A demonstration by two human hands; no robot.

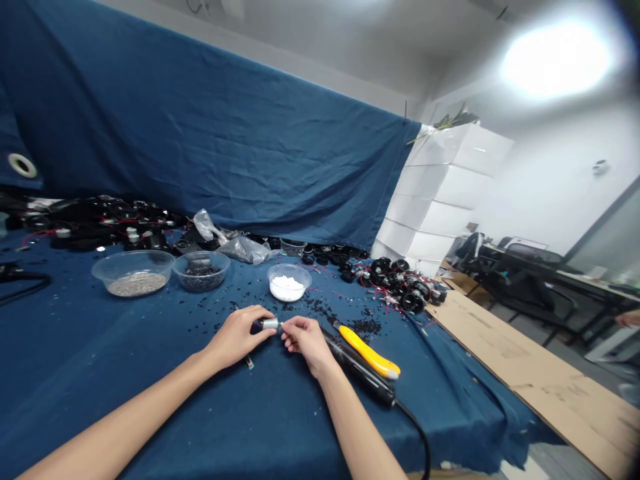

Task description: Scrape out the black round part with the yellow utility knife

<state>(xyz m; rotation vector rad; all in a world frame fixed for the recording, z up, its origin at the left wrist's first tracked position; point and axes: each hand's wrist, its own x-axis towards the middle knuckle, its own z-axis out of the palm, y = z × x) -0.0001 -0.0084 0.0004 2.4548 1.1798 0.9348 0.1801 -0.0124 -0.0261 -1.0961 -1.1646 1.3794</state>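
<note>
My left hand (pixel 239 337) is closed around a small silver cylinder (pixel 271 323) that looks like a little motor, lying sideways just above the blue cloth. At its right end, the fingertips of my right hand (pixel 306 340) are pinched together on a tiny white piece (pixel 282 325), too small to name. Right of my right hand lies a black corded electric screwdriver (pixel 365 377), with a yellow utility knife (pixel 369 351) beside it. Beyond my hands stands a clear bowl (pixel 307 281) of small white parts (pixel 287 287).
Farther left are a clear bowl of small metal parts (pixel 137 285) and another of black screws (pixel 203 268). Loose black bits (pixel 365 325) scatter over the blue cloth (pixel 175 347). Heaped black parts with red wires (pixel 400 283) lie right, near stacked white boxes (pixel 425 200).
</note>
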